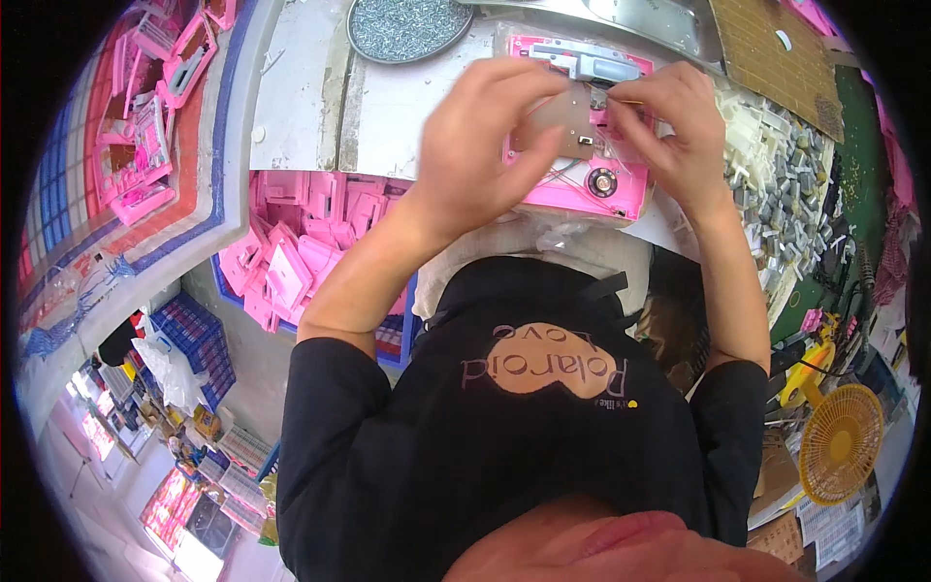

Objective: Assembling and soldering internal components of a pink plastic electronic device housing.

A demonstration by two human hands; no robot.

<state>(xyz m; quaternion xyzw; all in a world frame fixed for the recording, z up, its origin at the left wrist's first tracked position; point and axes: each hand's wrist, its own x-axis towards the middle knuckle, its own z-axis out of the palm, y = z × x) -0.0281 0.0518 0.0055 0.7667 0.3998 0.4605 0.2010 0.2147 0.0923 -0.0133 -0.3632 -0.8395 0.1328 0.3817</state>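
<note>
Nearest is the person's black shirt (407, 456); both forearms reach past it to the pink case (632, 202), which lies straight ahead of the chest at the near edge of the white table (303, 97). The case looks somewhat longer away from the body than across, though the left hand hides part of its side.

A black round part (602, 181) sits in the case's near right corner, with thin wires beside it. Just beyond, a flat brown board (572, 138) lies over the middle of the case, between the two hands. The left hand (485, 141) is nearer to it: its thumb and fingers are spread around the board's left side, and blur makes it impossible to tell whether they grip. The right hand (679, 126) comes in from the other side, thumb and forefinger drawn close together near the board's far right corner; whether they pinch a wire or something else I cannot tell.

Beyond the fingertips, a grey part (606, 66) lies crosswise at the case's far end. To the left are a bin of pink shells (301, 272) and, farther off, a round tray of screws (409, 56); to the right, a heap of grey pieces (781, 194).
</note>
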